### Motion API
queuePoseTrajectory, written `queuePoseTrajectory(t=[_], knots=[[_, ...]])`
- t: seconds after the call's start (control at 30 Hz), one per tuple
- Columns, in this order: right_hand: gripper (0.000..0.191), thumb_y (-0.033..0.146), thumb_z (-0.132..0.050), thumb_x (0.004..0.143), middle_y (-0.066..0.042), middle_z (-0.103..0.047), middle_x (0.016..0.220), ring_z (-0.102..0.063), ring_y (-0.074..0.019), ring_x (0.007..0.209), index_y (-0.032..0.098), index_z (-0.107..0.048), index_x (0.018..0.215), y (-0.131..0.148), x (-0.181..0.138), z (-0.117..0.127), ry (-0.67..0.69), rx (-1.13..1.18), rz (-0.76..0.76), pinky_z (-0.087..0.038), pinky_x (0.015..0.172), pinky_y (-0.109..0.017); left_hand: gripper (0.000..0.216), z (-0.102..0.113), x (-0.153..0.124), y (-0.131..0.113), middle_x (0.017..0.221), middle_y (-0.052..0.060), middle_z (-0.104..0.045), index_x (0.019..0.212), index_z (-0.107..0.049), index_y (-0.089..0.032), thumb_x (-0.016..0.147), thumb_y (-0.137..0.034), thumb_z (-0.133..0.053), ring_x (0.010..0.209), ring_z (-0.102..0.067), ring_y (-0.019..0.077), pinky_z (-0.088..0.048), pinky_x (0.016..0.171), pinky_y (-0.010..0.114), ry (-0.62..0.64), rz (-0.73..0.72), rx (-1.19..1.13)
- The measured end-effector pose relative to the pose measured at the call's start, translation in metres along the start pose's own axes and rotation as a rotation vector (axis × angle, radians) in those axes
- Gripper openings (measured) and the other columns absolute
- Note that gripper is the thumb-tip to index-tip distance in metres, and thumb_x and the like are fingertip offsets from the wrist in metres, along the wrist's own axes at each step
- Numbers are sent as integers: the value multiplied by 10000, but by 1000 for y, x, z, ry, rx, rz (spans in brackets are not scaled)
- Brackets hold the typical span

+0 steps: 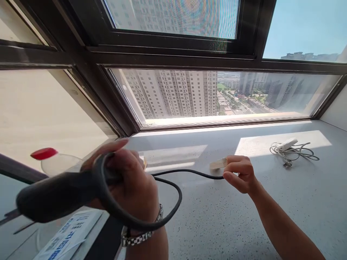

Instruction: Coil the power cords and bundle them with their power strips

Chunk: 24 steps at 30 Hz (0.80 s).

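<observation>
My left hand (127,184) is closed around a black appliance with a thick dark handle (56,196), held up near the camera and blurred. A black cord (173,187) loops from it around my wrist and runs right across the sill. My right hand (240,173) pinches the far end of that cord, with a pale plug-like piece (218,163) sticking out past the fingers. A metal watch (141,234) sits on my left wrist.
A speckled grey window sill (230,216) stretches below a dark-framed window (173,57). A white coiled cable with a plug (291,151) lies at the far right. A clear bottle with a red cap (45,155) stands at left, above a printed label (67,234).
</observation>
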State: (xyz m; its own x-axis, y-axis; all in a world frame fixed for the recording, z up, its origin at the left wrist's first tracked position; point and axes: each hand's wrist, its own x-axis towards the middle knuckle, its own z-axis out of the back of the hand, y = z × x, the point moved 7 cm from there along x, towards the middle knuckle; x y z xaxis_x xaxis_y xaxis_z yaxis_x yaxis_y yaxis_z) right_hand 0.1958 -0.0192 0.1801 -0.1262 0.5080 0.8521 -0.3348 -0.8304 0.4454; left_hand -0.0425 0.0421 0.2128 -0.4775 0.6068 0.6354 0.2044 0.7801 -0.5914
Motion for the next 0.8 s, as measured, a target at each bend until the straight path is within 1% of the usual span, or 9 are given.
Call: queuePoseTrajectory(t=[0.07,0.1,0.17,0.23,0.37,0.47,0.57,0.7,0.8], knots=[[386,310,-542,903,38,-369,473,-312,-88,412,192,-545,536,18,1,5,-26,-27,72,-212,415,-247,135,-26,-12,-5,626,-37,-579,880,-726,-154,827,-271,-684,513,-431,51,-337,494,163,170,-247,248],[367,302,-536,900,37,-379,467,-310,-86,400,194,-568,551,25,0,7,-40,-34,95,-207,407,-248,139,-42,-21,0,615,-28,-590,893,-740,-152,835,-255,-666,498,-433,59,-335,489,178,302,-292,337],[326,299,-525,905,25,-432,480,-340,-89,397,195,-632,615,33,-3,12,-72,-17,103,-229,406,-250,155,-69,-42,20,603,-23,-603,914,-738,-173,853,-243,-614,484,-458,79,-365,502,199,575,-208,377],[290,316,-523,914,8,-489,522,-388,-97,418,193,-687,709,36,-5,18,-126,48,68,-269,419,-251,157,-87,-66,37,622,1,-630,868,-714,-171,854,-239,-573,535,-526,115,-416,546,226,763,-108,354],[254,331,-539,916,-10,-530,594,-461,-120,483,192,-703,781,41,-5,26,-245,182,-2,-348,466,-267,192,-110,-114,57,587,11,-581,689,-607,-158,844,-243,-532,561,-498,120,-407,555,237,1008,33,294],[241,320,-546,904,-9,-515,592,-465,-131,493,194,-663,735,46,-2,26,-328,226,0,-377,481,-289,231,-119,-139,57,587,-19,-493,642,-513,-166,855,-254,-526,565,-419,100,-373,546,227,1114,124,150],[235,307,-533,901,6,-452,561,-448,-142,508,205,-609,703,48,-5,28,-455,205,31,-383,494,-308,247,-121,-148,50,628,-28,-455,658,-471,-177,876,-277,-528,593,-390,100,-375,563,233,1125,156,15],[212,313,-524,908,-15,-470,677,-505,-186,680,229,-595,727,46,-12,29,-560,53,51,-452,652,-379,137,-120,-148,43,796,18,-558,843,-560,-188,907,-291,-496,720,-492,138,-451,667,273,1112,100,-37],[106,275,-541,906,-40,-534,853,-542,-205,830,246,-615,836,43,-15,31,-592,-70,12,-465,739,-389,187,-122,-153,42,904,64,-608,967,-599,-197,923,-341,-487,811,-541,181,-492,733,322,1154,84,-74]])
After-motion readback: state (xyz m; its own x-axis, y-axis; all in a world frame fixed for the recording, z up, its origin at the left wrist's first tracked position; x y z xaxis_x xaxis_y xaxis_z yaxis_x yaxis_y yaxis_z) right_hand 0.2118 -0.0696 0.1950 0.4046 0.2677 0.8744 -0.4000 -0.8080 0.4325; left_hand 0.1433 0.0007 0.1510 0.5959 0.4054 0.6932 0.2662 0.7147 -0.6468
